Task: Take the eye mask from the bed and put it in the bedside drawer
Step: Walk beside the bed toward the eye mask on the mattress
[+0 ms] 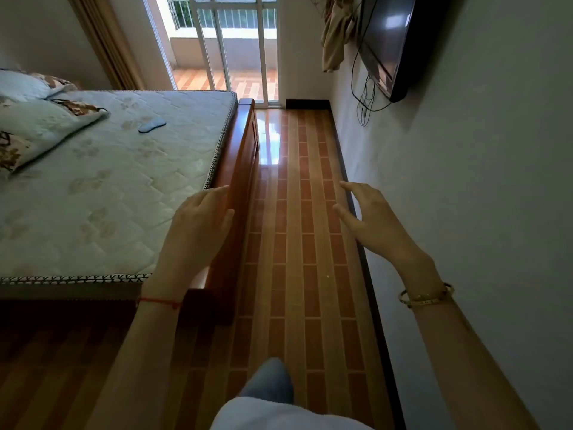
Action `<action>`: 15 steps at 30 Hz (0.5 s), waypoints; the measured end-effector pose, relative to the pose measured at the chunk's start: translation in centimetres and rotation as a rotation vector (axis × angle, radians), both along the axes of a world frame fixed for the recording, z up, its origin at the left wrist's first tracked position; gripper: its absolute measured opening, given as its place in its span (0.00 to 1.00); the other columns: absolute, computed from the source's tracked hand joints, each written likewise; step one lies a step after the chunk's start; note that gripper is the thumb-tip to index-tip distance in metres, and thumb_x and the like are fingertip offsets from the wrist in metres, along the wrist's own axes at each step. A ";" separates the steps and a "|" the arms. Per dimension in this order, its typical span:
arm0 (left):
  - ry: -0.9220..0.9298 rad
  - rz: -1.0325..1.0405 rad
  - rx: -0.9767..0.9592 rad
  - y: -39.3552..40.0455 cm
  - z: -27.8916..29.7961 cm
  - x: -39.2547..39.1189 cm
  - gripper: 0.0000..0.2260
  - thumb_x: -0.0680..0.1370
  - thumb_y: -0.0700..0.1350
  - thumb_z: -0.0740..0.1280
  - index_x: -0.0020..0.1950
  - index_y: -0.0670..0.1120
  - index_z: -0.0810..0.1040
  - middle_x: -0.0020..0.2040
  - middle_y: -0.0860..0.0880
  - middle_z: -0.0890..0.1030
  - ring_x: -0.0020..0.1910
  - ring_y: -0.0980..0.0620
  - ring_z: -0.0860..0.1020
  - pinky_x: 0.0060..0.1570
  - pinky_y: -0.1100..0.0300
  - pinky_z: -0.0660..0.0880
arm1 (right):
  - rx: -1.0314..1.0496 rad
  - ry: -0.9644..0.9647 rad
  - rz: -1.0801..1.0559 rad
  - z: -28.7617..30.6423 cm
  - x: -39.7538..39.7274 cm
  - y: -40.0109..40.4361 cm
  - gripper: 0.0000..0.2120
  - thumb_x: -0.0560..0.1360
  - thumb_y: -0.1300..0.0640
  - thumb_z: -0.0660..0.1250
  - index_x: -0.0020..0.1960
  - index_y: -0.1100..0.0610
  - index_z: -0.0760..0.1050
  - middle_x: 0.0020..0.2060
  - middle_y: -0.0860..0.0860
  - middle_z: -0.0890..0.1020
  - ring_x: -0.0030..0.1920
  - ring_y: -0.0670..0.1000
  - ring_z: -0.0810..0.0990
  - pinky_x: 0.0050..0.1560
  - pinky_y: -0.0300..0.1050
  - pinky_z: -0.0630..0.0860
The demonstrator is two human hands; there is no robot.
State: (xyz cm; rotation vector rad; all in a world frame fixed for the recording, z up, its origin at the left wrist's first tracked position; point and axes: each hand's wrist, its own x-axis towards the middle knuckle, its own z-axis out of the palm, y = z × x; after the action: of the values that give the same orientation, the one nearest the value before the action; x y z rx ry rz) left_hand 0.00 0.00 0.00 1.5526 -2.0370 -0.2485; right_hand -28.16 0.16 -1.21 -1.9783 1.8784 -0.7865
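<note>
A small blue eye mask (151, 124) lies flat on the pale quilted mattress (124, 187), toward the far side of the bed and near the pillows. My left hand (195, 231) hovers over the mattress's near right corner, fingers apart and holding nothing. Out over the floor by the wall, my right hand (372, 221) is also empty with fingers spread. Both hands are far from the mask. No bedside drawer is in view.
The wooden bed frame (238, 181) runs along a narrow strip of tiled floor (297, 243) between bed and wall. Pillows (46, 119) lie at the left. A television (387, 41) hangs on the right wall with dangling cables. Glass balcony doors (235, 48) stand ahead.
</note>
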 end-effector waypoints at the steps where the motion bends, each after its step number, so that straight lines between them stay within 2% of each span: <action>1: 0.012 0.006 -0.005 -0.5 -0.2 -0.1 0.19 0.78 0.40 0.66 0.69 0.39 0.73 0.65 0.39 0.77 0.65 0.39 0.75 0.66 0.45 0.69 | -0.002 -0.005 -0.009 -0.2 -0.1 -0.5 0.24 0.78 0.48 0.61 0.73 0.52 0.63 0.72 0.52 0.69 0.72 0.54 0.66 0.71 0.53 0.64; 9: 0.021 0.042 0.016 -6.7 -1.9 -1.1 0.19 0.78 0.40 0.66 0.69 0.40 0.72 0.65 0.39 0.77 0.65 0.39 0.74 0.67 0.46 0.69 | 0.061 -0.016 -0.012 -1.9 -0.8 -6.8 0.24 0.79 0.48 0.61 0.73 0.52 0.63 0.72 0.51 0.69 0.72 0.53 0.66 0.71 0.55 0.65; 15: 0.043 0.029 0.037 -15.9 -4.3 -1.7 0.19 0.77 0.41 0.67 0.69 0.41 0.73 0.64 0.39 0.78 0.64 0.40 0.75 0.66 0.47 0.70 | 0.117 -0.021 -0.018 -3.9 -1.5 -15.0 0.24 0.79 0.48 0.61 0.73 0.51 0.63 0.72 0.51 0.68 0.72 0.52 0.66 0.71 0.56 0.66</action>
State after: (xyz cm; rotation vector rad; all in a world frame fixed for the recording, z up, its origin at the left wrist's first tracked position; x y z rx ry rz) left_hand -1.75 -15.89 -4.33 1.5843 -1.9864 -0.3079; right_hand -29.69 -14.83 -5.10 -1.8784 1.8875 -0.6827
